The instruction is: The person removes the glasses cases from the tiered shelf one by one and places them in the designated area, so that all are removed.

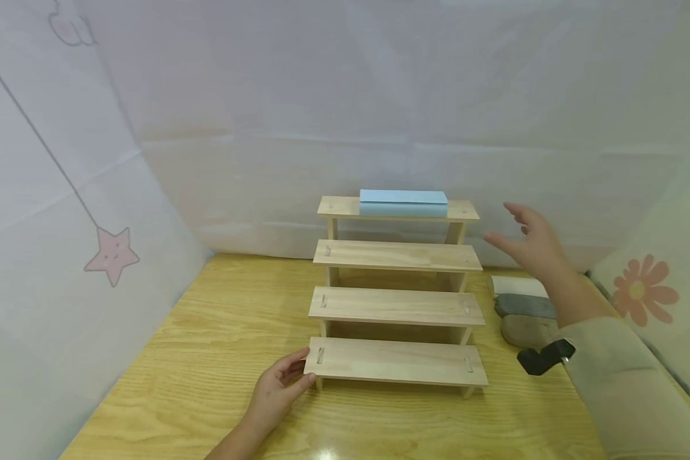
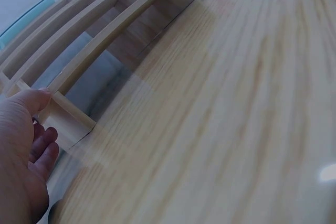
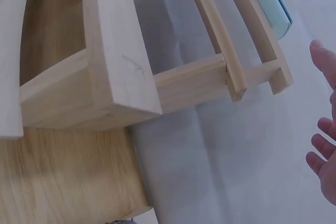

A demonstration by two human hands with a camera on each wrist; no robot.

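Note:
A pale wooden stepped rack (image 1: 397, 306) with several shelves stands on the table. On its top shelf lies a light blue box (image 1: 404, 203), long and low, which also shows as a blue edge (image 2: 26, 20) in the left wrist view. My left hand (image 1: 277, 388) grips the left end of the lowest shelf, thumb at the front corner and fingers at the side; the left wrist view shows the thumb (image 2: 37, 98) against the wood. Raised in the air to the right of the top shelf, my right hand (image 1: 530, 246) has its fingers spread and holds nothing.
Right of the rack, partly behind my right arm, lie a white item (image 1: 517, 285), a dark grey one (image 1: 523, 305) and a brown rounded one (image 1: 526, 329). A black strap piece (image 1: 546, 358) hangs at the right sleeve. White printed sheets (image 1: 379, 96) enclose the wooden table (image 1: 207, 338).

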